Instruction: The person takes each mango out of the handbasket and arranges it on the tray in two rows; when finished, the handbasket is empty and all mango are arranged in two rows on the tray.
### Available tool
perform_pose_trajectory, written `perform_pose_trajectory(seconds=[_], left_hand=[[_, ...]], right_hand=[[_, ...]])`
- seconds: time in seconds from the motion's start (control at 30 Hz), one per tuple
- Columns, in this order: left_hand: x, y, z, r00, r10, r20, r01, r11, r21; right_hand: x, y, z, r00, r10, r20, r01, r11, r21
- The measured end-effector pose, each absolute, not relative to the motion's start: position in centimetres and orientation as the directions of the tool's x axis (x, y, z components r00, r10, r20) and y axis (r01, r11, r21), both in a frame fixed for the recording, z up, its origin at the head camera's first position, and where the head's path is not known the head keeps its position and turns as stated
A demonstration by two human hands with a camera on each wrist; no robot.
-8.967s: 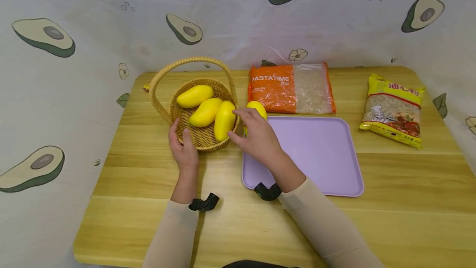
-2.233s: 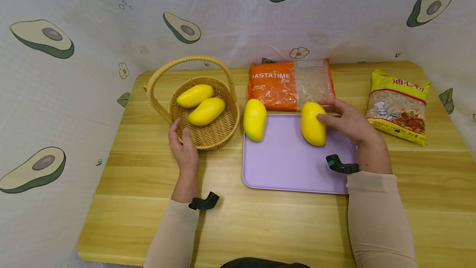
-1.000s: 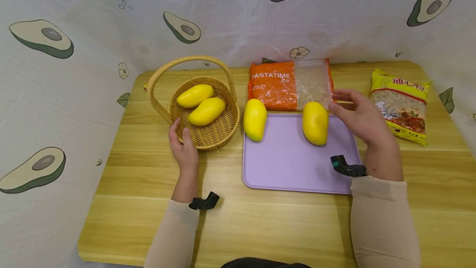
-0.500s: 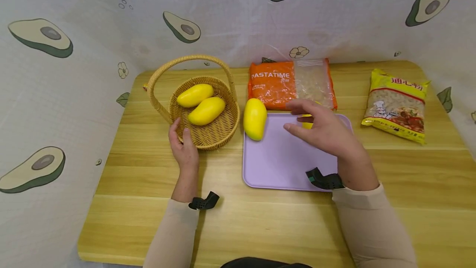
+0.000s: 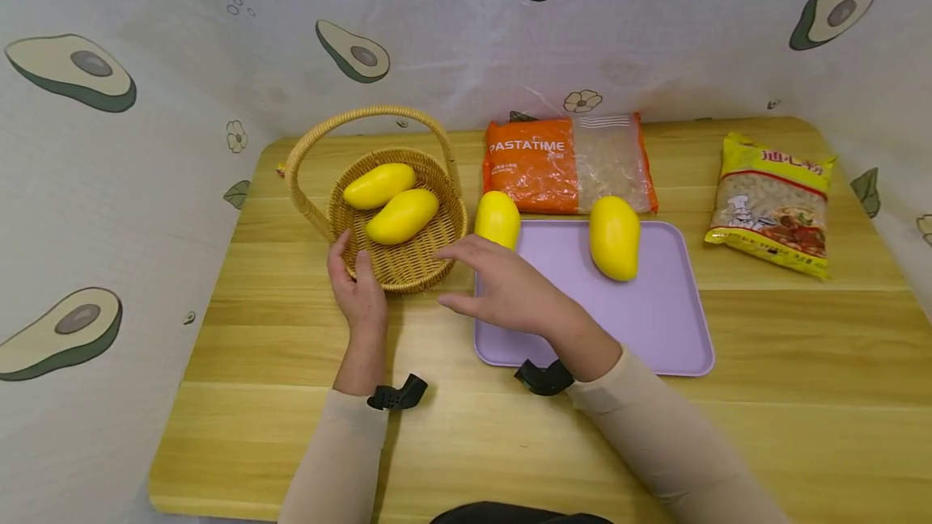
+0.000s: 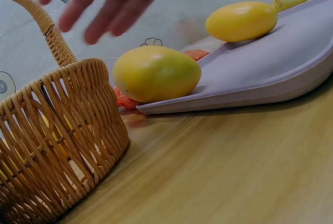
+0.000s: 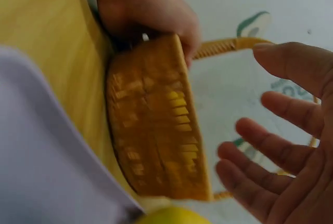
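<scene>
**Two on the tray, two in the basket: about half done, as I judge it**

At the left of the pale wood-grain worktop (image 5: pixel 255 346) stands a round, tan basket (image 5: pixel 408 264) of woven wicker. I hold its near left side with my left hand (image 5: pixel 358 293), fingers curved along the outside and thumb at the rim; not every fingertip shows. Inside lie a smooth, elongated yellow rear mango (image 5: pixel 379 186) and a matching front mango (image 5: pixel 403 217), both slanted the same way, with bare weave before them. These I count as the part left.

My right hand (image 5: pixel 502 285) hangs over the left edge of a flat, lilac, round-cornered tray (image 5: pixel 612 326), near the basket. Its fingers are spread, thumb well apart, and hold nothing.

On the tray are two more, which I count as done. The plump yellow left-corner mango (image 5: pixel 498 218) is partly behind my hand; from my left wrist it looks glossy, with a green blush toward one end. Well apart from it, the egg-shaped yellow right-side mango (image 5: pixel 615 238) lies near the far edge, with no green that I can see.

Behind is an orange-and-clear plastic pasta bag (image 5: pixel 549 168); farther right, a yellow printed plastic bag (image 5: pixel 773 204).
</scene>
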State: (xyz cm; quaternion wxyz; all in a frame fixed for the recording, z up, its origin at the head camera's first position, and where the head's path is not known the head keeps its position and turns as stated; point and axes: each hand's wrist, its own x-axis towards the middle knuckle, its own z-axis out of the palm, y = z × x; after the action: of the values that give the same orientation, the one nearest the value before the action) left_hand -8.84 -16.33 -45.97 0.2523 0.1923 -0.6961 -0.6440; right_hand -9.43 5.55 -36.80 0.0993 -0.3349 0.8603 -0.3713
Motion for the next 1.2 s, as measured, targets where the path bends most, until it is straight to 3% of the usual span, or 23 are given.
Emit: perform_pose_trajectory(seconds=[0.23, 0.5, 0.83, 1.2], left_hand=[[-8.8, -16.5, -46.2, -0.797, -0.593, 0.111, 0.066, 0.098, 0.993], [-8.9, -16.5, -46.1, -0.793, -0.6, 0.109, 0.06, 0.101, 0.993], [-8.8, -16.5, -46.1, -0.798, -0.594, 0.101, 0.054, 0.097, 0.994], [-8.9, -16.4, -46.0, -0.792, -0.599, 0.118, 0.062, 0.113, 0.992]], right_hand=[[-11.3, 0.8, -38.1, -0.757, -0.605, 0.247, -0.612, 0.523, -0.593], [-14.9, -3.0, -38.6, -0.78, -0.609, 0.142, -0.597, 0.658, -0.459], [-17.5, -4.7, -39.5, -0.794, -0.606, 0.047, -0.581, 0.734, -0.35], [-18.1, -5.0, -40.0, -0.819, -0.574, -0.011, -0.529, 0.76, -0.378]])
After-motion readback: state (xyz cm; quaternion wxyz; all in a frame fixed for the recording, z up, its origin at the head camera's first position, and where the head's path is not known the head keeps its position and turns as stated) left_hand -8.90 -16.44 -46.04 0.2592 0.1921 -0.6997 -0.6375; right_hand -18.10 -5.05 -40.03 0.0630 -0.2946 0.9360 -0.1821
